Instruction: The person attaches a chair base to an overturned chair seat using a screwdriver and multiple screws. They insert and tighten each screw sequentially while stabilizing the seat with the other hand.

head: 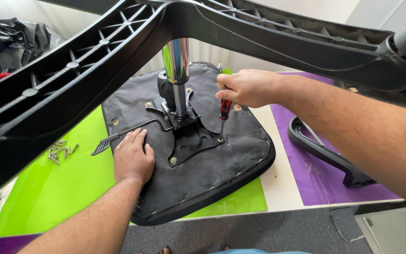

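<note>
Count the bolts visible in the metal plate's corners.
2: one under the screwdriver tip at the plate's right corner, one at its near corner. Others may be hidden.

table (278, 183) | green mat (48, 193) | purple mat (316, 183) | screws (59, 150) | upturned seat (222, 164)

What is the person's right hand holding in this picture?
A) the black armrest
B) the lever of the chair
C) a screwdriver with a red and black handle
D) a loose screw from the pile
C: the right hand grips a screwdriver with a red and black handle, its tip down on the black metal plate under the chair seat.
</note>
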